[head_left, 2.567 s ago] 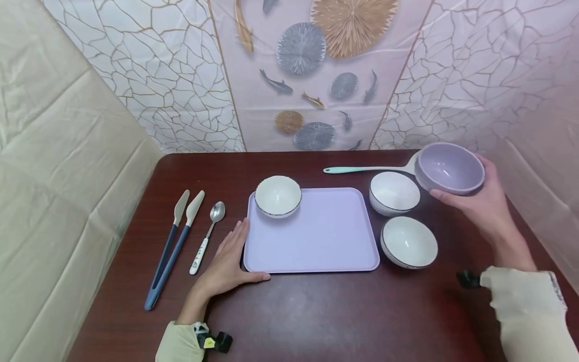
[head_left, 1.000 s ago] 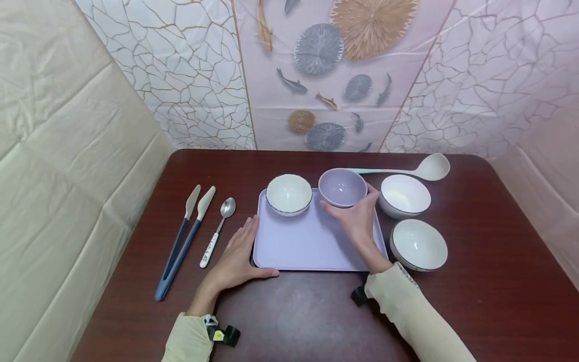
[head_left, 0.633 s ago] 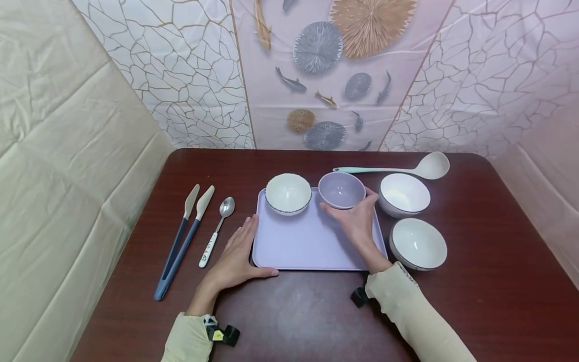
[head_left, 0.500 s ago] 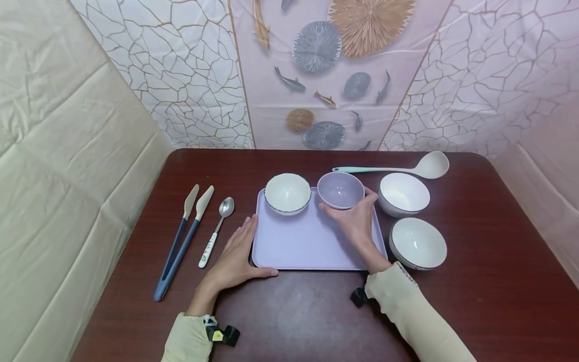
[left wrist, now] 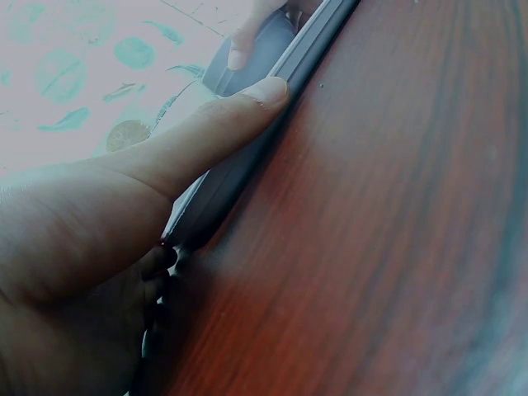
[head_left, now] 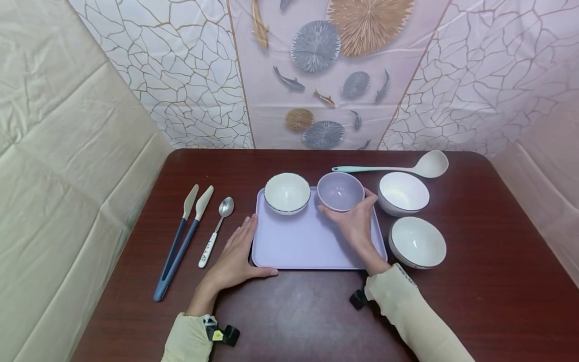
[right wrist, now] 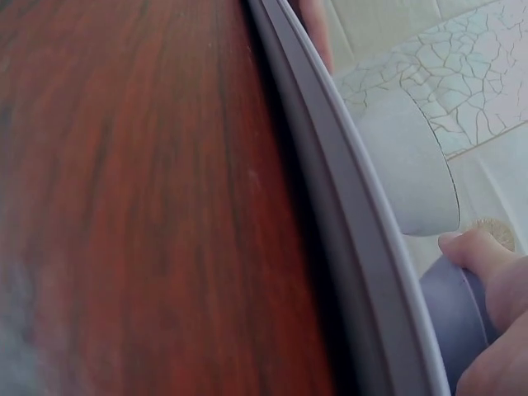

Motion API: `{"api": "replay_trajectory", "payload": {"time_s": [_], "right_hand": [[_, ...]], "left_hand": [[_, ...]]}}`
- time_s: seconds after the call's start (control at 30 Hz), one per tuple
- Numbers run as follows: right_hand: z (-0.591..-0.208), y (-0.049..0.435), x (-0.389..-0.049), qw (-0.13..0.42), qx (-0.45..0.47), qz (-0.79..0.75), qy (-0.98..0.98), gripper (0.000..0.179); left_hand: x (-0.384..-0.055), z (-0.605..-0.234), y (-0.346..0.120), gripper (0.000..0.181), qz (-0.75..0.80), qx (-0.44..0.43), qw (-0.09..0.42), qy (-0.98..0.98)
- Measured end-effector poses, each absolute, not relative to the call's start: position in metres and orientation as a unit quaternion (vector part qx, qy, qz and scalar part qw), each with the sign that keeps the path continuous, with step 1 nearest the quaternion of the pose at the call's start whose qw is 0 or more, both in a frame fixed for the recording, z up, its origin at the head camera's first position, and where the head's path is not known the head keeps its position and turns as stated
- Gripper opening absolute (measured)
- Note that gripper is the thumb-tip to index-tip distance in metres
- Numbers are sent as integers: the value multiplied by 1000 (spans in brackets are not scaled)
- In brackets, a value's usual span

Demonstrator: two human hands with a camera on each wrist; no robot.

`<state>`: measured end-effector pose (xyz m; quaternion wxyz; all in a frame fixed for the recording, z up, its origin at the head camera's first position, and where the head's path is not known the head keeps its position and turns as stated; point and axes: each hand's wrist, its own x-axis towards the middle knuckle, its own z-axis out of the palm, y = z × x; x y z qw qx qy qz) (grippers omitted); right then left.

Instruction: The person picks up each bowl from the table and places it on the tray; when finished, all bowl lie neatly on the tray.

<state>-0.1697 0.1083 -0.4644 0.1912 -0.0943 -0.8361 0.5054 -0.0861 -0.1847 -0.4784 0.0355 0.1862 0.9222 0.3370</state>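
My right hand (head_left: 355, 221) grips a small purple bowl (head_left: 341, 191) at the back right corner of the lilac tray (head_left: 289, 246), thumb on the near side and fingers on the right. In the right wrist view, the purple bowl (right wrist: 458, 318) shows between thumb and fingers. To its left on the tray sits a white bowl (head_left: 287, 193) with a dark rim. My left hand (head_left: 232, 256) lies against the tray's front left corner, fingers extended along the left side and thumb at the front edge. The left wrist view shows the thumb (left wrist: 223, 124) touching the tray's edge.
Right of the tray stand two white bowls, one behind (head_left: 403, 193) and one nearer (head_left: 417, 242). A ladle (head_left: 429, 165) with a mint handle lies at the back. On the left are a spoon (head_left: 217, 226) and blue-handled tongs (head_left: 178, 246).
My right hand has carried the purple bowl leftward from above the ladle's head to the tray, then slightly down. My left hand keeps its place at the tray corner.
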Motion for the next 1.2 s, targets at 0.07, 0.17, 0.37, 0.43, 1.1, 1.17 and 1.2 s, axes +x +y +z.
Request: {"api": "replay_trajectory", "payload": {"time_s": [0.07, 0.17, 0.37, 0.43, 1.1, 1.17, 1.2], "right_hand": [[-465, 109, -169, 190, -92, 503, -838, 117], [-465, 111, -169, 192, -83, 493, -845, 119], [-454, 112, -164, 234, -44, 468, -851, 131], [-448, 111, -163, 245, -30, 471, -847, 132], [-349, 238, -121, 150, 147, 485, -849, 85], [-360, 265, -112, 153, 141, 503, -839, 87], [-367, 277, -107, 150, 138, 517, -831, 88]], "left_hand": [[-86, -479, -184, 131, 338, 186, 37, 922], [-86, -480, -183, 131, 338, 186, 37, 922], [-86, -480, -183, 131, 339, 184, 37, 922], [-86, -480, -183, 131, 342, 181, 36, 921], [-87, -476, -184, 131, 338, 187, 29, 922], [-86, -476, -184, 131, 338, 190, 29, 922], [-85, -477, -184, 131, 338, 192, 29, 921]]}}
